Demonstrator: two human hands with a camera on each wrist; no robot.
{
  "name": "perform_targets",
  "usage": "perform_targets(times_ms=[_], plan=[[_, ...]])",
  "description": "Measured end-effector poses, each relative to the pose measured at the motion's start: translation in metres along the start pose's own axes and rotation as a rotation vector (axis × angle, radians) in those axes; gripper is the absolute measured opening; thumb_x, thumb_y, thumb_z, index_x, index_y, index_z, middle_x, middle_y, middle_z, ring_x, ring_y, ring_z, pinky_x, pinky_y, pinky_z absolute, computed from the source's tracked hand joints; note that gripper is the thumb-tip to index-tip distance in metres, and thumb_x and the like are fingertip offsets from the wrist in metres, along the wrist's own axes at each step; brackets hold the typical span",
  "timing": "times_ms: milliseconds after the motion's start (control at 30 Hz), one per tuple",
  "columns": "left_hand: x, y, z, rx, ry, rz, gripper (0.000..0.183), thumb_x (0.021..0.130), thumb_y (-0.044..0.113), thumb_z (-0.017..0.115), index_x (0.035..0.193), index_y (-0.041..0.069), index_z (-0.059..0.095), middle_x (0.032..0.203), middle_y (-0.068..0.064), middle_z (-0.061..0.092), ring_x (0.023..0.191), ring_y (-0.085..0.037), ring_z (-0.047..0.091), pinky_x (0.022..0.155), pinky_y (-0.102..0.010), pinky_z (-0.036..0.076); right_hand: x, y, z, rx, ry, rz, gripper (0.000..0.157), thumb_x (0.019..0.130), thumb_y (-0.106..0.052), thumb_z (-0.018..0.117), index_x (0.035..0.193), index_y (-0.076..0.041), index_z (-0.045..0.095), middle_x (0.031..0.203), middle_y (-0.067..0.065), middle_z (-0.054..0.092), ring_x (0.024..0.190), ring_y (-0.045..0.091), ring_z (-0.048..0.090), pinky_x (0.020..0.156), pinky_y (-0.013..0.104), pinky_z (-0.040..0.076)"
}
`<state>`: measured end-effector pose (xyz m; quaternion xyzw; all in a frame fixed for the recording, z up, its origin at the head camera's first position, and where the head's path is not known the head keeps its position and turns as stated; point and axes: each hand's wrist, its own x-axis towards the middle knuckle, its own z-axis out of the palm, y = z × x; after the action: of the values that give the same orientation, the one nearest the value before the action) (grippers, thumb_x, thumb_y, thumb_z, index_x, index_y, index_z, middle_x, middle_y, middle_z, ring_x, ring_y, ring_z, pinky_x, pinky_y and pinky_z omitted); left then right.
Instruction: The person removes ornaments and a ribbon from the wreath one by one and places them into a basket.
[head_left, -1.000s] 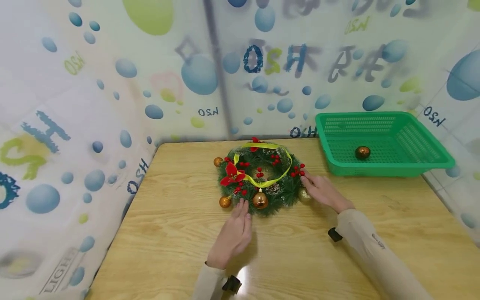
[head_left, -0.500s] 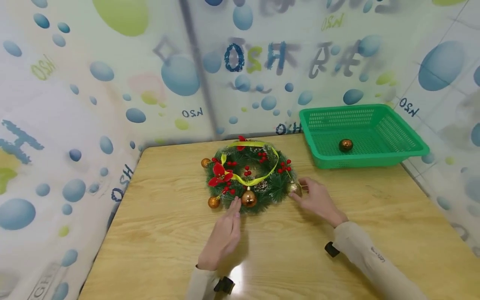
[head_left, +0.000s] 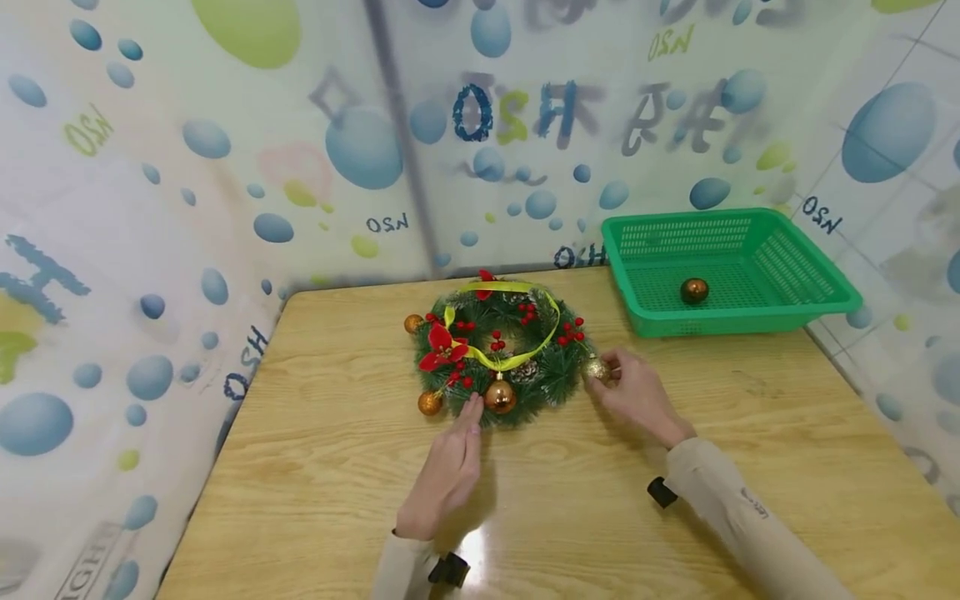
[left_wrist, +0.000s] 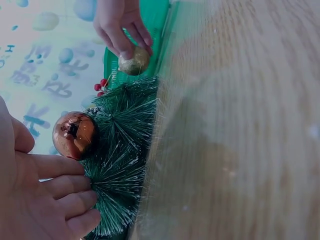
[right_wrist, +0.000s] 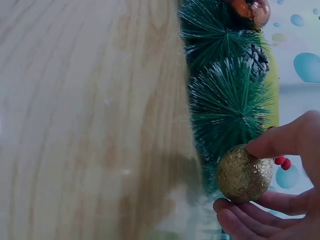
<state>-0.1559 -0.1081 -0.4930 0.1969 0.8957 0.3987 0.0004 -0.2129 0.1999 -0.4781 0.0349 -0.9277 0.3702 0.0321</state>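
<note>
A green Christmas wreath [head_left: 558, 375] lies on the wooden table, trimmed with red berries, red flowers, pinecones and a yellow ribbon [head_left: 517, 362]. My right hand [head_left: 637, 394] pinches a gold glitter bauble [right_wrist: 244, 173] between thumb and fingers at the wreath's right edge. At the front edge, the straight fingers of my left hand [head_left: 444, 471] touch the greenery, just beside a shiny copper bauble [head_left: 500, 396]. In the left wrist view those fingers lie right under that bauble. Two orange glitter baubles, one at the front left [head_left: 430, 403], hang at the wreath's left side.
A green plastic basket [head_left: 742, 323] stands at the back right of the table [head_left: 315, 467], with one shiny brown bauble [head_left: 694, 290] inside. Behind the table rises a wall covering [head_left: 292, 167] printed with blue and green bubbles.
My right hand has gone from the berries at the wreath's right edge to the gold bauble and taken hold of it. My left hand stays at the front edge. The head view has shifted right.
</note>
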Motion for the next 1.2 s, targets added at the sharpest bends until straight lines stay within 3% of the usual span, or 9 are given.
perform_targets(times_ms=[367, 667, 933, 1200], plan=[[0.001, -0.001, 0.001, 0.002, 0.010, 0.007, 0.048, 0.112, 0.019, 0.025, 0.152, -0.006, 0.035, 0.161, -0.021, 0.032, 0.151, -0.032, 0.032, 0.125, -0.045, 0.029, 0.007, -0.008, -0.010, -0.094, 0.085, -0.067, 0.040, 0.089, -0.016, 0.072, 0.118, 0.010, 0.061, 0.101, 0.022, 0.065, 0.089, 0.032, 0.061, 0.073, 0.043, 0.055], [0.002, -0.001, 0.001, -0.003, 0.015, 0.010, 0.048, 0.112, 0.020, 0.025, 0.152, -0.006, 0.036, 0.160, -0.021, 0.032, 0.150, -0.032, 0.033, 0.125, -0.046, 0.030, 0.014, -0.012, -0.015, -0.088, 0.124, -0.102, 0.042, 0.089, -0.016, 0.072, 0.120, 0.010, 0.062, 0.100, 0.021, 0.063, 0.086, 0.031, 0.058, 0.071, 0.037, 0.049], [0.002, -0.001, 0.002, 0.003, 0.014, 0.011, 0.048, 0.112, 0.020, 0.025, 0.152, -0.006, 0.036, 0.160, -0.021, 0.032, 0.150, -0.033, 0.033, 0.125, -0.046, 0.030, 0.015, -0.020, -0.021, -0.065, 0.153, -0.129, 0.042, 0.090, -0.016, 0.072, 0.123, 0.008, 0.060, 0.107, 0.024, 0.063, 0.092, 0.036, 0.062, 0.079, 0.050, 0.057], [0.000, -0.001, 0.002, -0.014, -0.004, -0.009, 0.050, 0.113, 0.022, 0.023, 0.153, -0.006, 0.033, 0.162, -0.020, 0.029, 0.151, -0.033, 0.030, 0.125, -0.048, 0.028, 0.018, -0.027, -0.028, -0.049, 0.221, -0.182, 0.041, 0.091, -0.017, 0.072, 0.123, 0.007, 0.061, 0.107, 0.023, 0.065, 0.094, 0.038, 0.065, 0.080, 0.050, 0.060]])
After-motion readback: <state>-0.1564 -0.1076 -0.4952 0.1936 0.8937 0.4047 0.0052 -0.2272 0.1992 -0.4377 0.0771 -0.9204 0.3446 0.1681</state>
